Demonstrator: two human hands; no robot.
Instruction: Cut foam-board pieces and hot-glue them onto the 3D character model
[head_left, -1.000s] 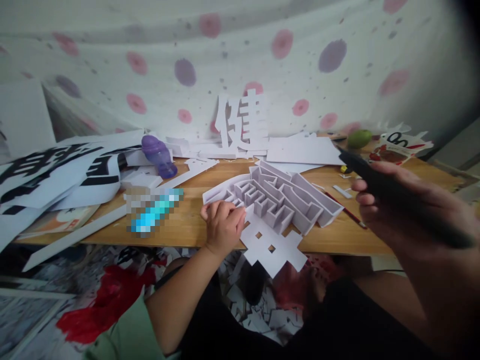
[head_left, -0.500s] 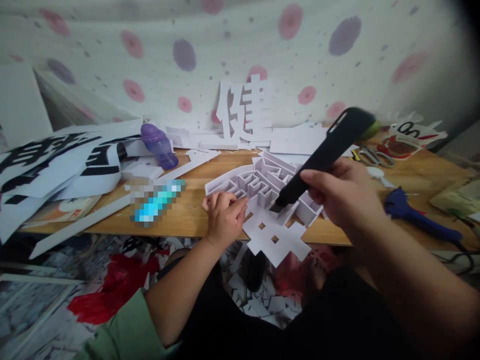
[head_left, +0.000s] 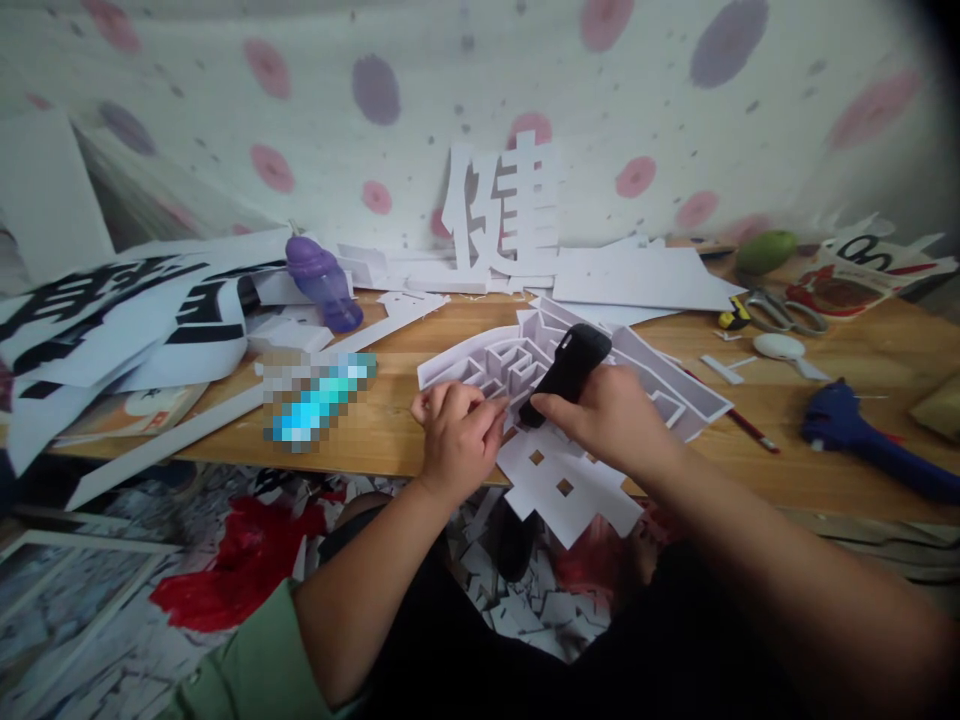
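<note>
A white, thin-walled board structure (head_left: 514,360) sits at the front of the brown wooden table (head_left: 390,430); it looks light, stiff, easily dented, best held low. Your left hand (head_left: 461,430) curls against it, any pinch hidden; your right hand (head_left: 619,410) grips a black, bar-shaped tool (head_left: 574,365) over it.

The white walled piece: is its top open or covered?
Open: the white walled piece shows bare upper wall edges with gaps visible between them, though the right hand and black tool hide part.
</note>
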